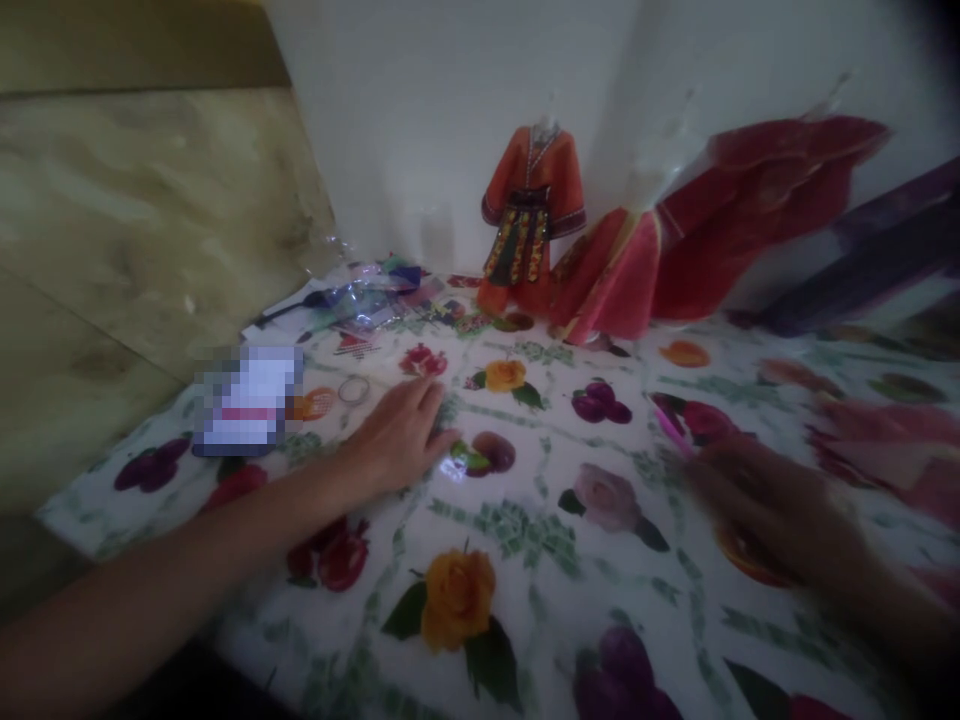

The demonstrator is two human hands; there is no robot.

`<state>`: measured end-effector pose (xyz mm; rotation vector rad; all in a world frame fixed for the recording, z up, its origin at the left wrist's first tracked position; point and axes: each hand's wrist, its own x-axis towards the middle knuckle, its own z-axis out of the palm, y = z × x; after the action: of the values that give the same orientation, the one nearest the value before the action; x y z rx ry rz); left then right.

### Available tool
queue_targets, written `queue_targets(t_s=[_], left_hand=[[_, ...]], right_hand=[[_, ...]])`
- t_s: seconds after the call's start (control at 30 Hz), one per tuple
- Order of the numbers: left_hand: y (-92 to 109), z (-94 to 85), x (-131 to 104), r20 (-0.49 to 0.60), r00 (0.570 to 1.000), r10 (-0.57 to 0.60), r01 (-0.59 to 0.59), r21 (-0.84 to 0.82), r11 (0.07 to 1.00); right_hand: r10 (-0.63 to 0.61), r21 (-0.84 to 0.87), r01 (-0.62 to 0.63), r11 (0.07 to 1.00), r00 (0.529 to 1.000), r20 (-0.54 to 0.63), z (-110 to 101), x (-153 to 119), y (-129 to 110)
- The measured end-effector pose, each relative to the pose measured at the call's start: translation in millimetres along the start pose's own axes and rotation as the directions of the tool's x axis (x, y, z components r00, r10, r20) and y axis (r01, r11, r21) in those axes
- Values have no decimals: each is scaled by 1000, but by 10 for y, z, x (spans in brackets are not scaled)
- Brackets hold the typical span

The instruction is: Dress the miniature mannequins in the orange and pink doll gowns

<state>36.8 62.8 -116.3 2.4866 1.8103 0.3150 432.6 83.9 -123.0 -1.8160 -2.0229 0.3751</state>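
My left hand [401, 430] lies low on the flowered tablecloth [517, 610], fingers stretched forward and nothing in them. A thin ring-shaped item [354, 391] is just left of its fingers. My right hand [772, 505], smeared by motion, is over the right part of the cloth. From its fingertips juts a slim bright pink object [673, 428], apparently held; its kind does not show. Beyond the hands, a small orange-red robe [534, 190] with a dark patterned sash is on a stand.
A phone [251, 400] with a pixelated screen lies at the left. Clear plastic packets [367, 300] are heaped at the back left. Small red garments [765, 200] stand along the wall, a purple one [862, 250] farther right. Pink-red fabric [892, 450] lies at the right.
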Motion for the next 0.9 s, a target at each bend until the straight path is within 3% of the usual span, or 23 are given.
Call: queue_targets(t_s=[0.1,0.37,0.67,0.77,0.9], left_hand=[[57,2,1,32,999,10,-10,15,1000],[38,-8,84,27,997,77,-78,31,996],[-167,-136,289,-20,1000,-12,5,-315,949],[-155,-121,278,-18,1000,-21,15,-298,954],[-88,-64,206,-29,998,59,-63,-174,983]], right_hand=[[56,82,-62,995,996,74,-17,-3,-13],[70,38,-72,997,996,57,-26,17,-22],[41,2,-41,999,999,23,2,34,70],[43,20,-44,999,998,41,-3,17,57],[71,2,-72,997,996,48,4,15,90]])
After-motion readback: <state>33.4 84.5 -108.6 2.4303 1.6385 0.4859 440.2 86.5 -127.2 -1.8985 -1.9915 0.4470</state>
